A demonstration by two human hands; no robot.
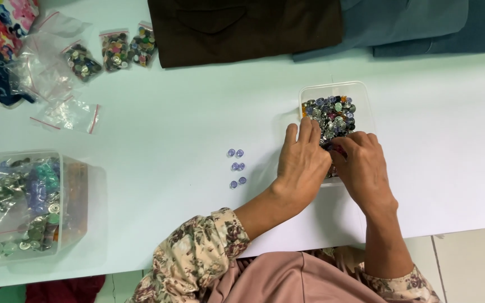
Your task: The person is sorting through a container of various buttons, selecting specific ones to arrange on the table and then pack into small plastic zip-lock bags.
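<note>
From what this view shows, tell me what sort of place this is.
Probably a sewing or garment workspace: a clear tub of mixed buttons under both hands, bagged buttons on the white table, folded garments behind.

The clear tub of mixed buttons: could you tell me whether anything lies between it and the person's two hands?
Nothing visible does. The left hand and right hand already rest on the near end of the clear tub, fingers among the mixed buttons.

White table (186, 112) over pale tiled floor (472, 264)
</note>
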